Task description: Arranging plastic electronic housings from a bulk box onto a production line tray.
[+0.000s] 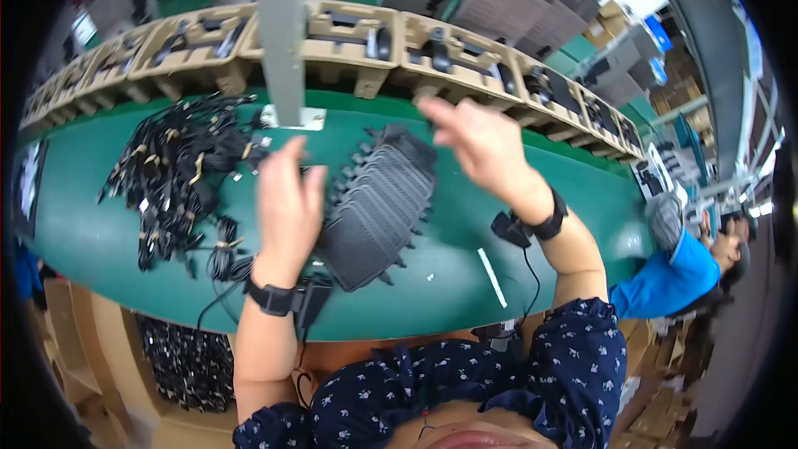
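Note:
A stack of black ribbed pieces lies on the green work table in front of me, with small tabs sticking out along both sides. My left hand is just left of the stack, its thumb apart from the fingers and nothing visible in it. Beyond the stack's far right end, my right hand reaches toward the row of cardboard trays. Its fingers are smeared by motion, and I cannot make out whether they hold anything. Tied black cables form a large heap to the left of my left hand.
A grey metal post rises from the table's far side. Black parts sit in the trays. A white strip lies near the front edge. Below left, a cardboard box holds more cables. A person in blue works at the right.

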`<move>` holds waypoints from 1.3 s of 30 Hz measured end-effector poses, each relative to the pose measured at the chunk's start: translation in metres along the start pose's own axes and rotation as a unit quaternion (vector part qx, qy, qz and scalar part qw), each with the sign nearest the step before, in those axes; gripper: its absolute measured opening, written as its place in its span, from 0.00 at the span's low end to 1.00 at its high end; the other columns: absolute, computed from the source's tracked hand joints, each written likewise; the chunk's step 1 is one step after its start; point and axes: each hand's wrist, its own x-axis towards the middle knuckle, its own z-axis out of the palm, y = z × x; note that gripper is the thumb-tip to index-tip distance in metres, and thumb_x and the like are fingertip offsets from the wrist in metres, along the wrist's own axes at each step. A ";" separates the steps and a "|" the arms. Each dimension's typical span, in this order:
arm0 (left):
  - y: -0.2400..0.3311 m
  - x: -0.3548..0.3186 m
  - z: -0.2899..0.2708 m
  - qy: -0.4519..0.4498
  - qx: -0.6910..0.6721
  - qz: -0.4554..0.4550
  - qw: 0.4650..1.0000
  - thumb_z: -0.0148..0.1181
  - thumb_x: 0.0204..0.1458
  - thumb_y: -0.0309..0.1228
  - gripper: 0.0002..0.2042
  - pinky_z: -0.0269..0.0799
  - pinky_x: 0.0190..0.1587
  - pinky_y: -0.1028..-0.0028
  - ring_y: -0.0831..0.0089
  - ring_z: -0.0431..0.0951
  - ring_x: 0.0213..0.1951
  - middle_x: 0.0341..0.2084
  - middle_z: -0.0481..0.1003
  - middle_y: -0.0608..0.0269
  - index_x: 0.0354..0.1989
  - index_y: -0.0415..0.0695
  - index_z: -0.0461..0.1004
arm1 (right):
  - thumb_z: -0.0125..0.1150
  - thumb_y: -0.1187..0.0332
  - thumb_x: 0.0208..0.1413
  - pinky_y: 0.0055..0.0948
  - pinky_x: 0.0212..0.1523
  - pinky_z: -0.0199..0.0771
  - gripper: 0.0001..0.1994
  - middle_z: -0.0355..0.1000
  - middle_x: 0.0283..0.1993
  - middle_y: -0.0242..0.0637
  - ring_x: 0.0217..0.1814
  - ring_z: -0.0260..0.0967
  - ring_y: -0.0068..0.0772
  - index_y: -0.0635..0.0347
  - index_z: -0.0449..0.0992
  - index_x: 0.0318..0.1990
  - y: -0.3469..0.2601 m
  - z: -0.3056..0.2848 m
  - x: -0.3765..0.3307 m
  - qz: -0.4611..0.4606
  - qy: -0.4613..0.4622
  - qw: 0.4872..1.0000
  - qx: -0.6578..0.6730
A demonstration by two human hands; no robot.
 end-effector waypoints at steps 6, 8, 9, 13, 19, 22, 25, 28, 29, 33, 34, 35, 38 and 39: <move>-0.031 0.015 -0.015 0.012 0.250 0.004 0.968 0.47 0.46 0.18 0.20 0.44 0.62 0.57 0.62 0.54 0.62 0.55 0.62 0.58 0.51 0.40 0.64 | 0.51 0.61 0.54 0.35 0.25 0.69 0.13 0.70 0.27 0.37 0.29 0.70 0.40 0.41 0.71 0.47 0.116 -0.056 -0.010 0.225 0.057 0.928 -0.291; -0.052 0.014 -0.014 -0.022 0.308 -0.009 0.951 0.46 0.44 0.17 0.22 0.41 0.63 0.55 0.63 0.52 0.63 0.57 0.61 0.60 0.51 0.41 0.64 | 0.51 0.60 0.54 0.35 0.26 0.69 0.12 0.71 0.27 0.36 0.29 0.71 0.40 0.41 0.72 0.46 0.149 -0.059 -0.019 0.251 0.033 0.911 -0.326; -0.054 0.014 -0.012 -0.026 0.322 -0.009 0.946 0.47 0.43 0.17 0.21 0.42 0.63 0.56 0.63 0.53 0.63 0.56 0.62 0.60 0.50 0.42 0.66 | 0.52 0.61 0.52 0.35 0.26 0.70 0.11 0.72 0.26 0.37 0.30 0.72 0.39 0.42 0.74 0.43 0.163 -0.061 -0.024 0.250 -0.005 0.904 -0.348; -0.050 0.016 -0.012 -0.003 0.334 -0.031 0.942 0.50 0.42 0.18 0.16 0.45 0.62 0.57 0.63 0.58 0.59 0.50 0.66 0.61 0.43 0.44 0.69 | 0.54 0.69 0.45 0.33 0.26 0.71 0.07 0.74 0.24 0.35 0.29 0.74 0.37 0.48 0.79 0.30 0.198 -0.048 -0.035 0.227 -0.125 0.877 -0.405; -0.030 0.018 -0.007 -0.001 0.299 0.025 0.954 0.57 0.40 0.21 0.12 0.45 0.63 0.56 0.64 0.61 0.56 0.46 0.68 0.62 0.36 0.44 0.67 | 0.53 0.69 0.45 0.30 0.26 0.72 0.08 0.76 0.26 0.32 0.30 0.75 0.34 0.51 0.80 0.22 0.216 -0.019 -0.031 0.249 -0.217 0.829 -0.451; -0.024 0.020 -0.001 0.014 0.200 0.072 0.977 0.58 0.43 0.22 0.11 0.49 0.62 0.58 0.66 0.71 0.45 0.35 0.72 0.61 0.35 0.42 0.66 | 0.52 0.65 0.49 0.37 0.29 0.73 0.10 0.75 0.26 0.41 0.32 0.74 0.40 0.59 0.73 0.36 0.227 0.000 -0.024 0.312 -0.184 0.853 -0.377; -0.030 0.016 0.001 -0.036 0.165 0.026 0.985 0.59 0.43 0.23 0.11 0.53 0.60 0.60 0.66 0.72 0.38 0.30 0.71 0.61 0.35 0.42 0.66 | 0.50 0.58 0.53 0.44 0.34 0.72 0.18 0.73 0.27 0.50 0.33 0.72 0.51 0.64 0.62 0.44 0.236 0.017 -0.026 0.398 -0.085 0.875 -0.260; -0.030 0.015 0.001 -0.028 0.161 0.032 0.986 0.60 0.42 0.24 0.11 0.55 0.59 0.60 0.65 0.71 0.35 0.28 0.70 0.61 0.35 0.42 0.66 | 0.46 0.62 0.56 0.46 0.36 0.70 0.13 0.71 0.31 0.54 0.36 0.70 0.56 0.65 0.63 0.39 0.236 0.036 -0.029 0.435 0.068 0.869 -0.224; -0.029 0.015 0.001 -0.035 0.160 0.027 0.986 0.60 0.42 0.24 0.12 0.55 0.59 0.60 0.65 0.71 0.36 0.28 0.70 0.61 0.35 0.42 0.66 | 0.46 0.62 0.56 0.46 0.36 0.70 0.13 0.71 0.31 0.54 0.36 0.70 0.56 0.65 0.63 0.39 0.239 0.038 -0.033 0.434 0.066 0.870 -0.225; -0.028 0.017 0.008 -0.022 0.143 0.027 0.989 0.60 0.42 0.24 0.12 0.55 0.59 0.60 0.65 0.71 0.36 0.28 0.70 0.61 0.35 0.42 0.66 | 0.48 0.66 0.54 0.46 0.40 0.69 0.10 0.70 0.34 0.53 0.42 0.68 0.55 0.65 0.66 0.37 0.259 0.032 -0.055 0.399 0.083 0.893 -0.189; -0.032 0.014 0.007 -0.019 0.150 0.026 0.988 0.60 0.42 0.24 0.12 0.55 0.59 0.60 0.65 0.71 0.36 0.28 0.69 0.62 0.35 0.42 0.66 | 0.50 0.65 0.53 0.46 0.40 0.69 0.10 0.71 0.33 0.50 0.42 0.67 0.54 0.64 0.68 0.36 0.248 0.035 -0.049 0.425 0.052 0.885 -0.183; -0.037 0.012 0.002 -0.017 0.158 0.025 0.987 0.60 0.42 0.24 0.12 0.55 0.59 0.60 0.65 0.71 0.36 0.27 0.69 0.62 0.35 0.42 0.66 | 0.51 0.63 0.53 0.45 0.40 0.69 0.10 0.72 0.32 0.47 0.42 0.67 0.54 0.62 0.69 0.35 0.229 0.033 -0.041 0.449 0.019 0.876 -0.174; -0.035 0.012 0.001 -0.010 0.164 0.035 0.986 0.61 0.42 0.25 0.12 0.61 0.54 0.63 0.63 0.71 0.36 0.28 0.70 0.60 0.35 0.42 0.67 | 0.55 0.59 0.50 0.44 0.42 0.70 0.14 0.73 0.35 0.46 0.42 0.69 0.50 0.60 0.71 0.37 0.229 0.019 -0.041 0.433 -0.035 0.857 -0.279; -0.033 0.012 0.003 -0.013 0.162 0.035 0.986 0.61 0.42 0.25 0.12 0.61 0.54 0.63 0.63 0.71 0.36 0.28 0.70 0.60 0.35 0.42 0.67 | 0.56 0.58 0.50 0.44 0.43 0.70 0.15 0.73 0.36 0.47 0.43 0.70 0.50 0.60 0.71 0.38 0.239 0.017 -0.041 0.491 -0.034 0.845 -0.209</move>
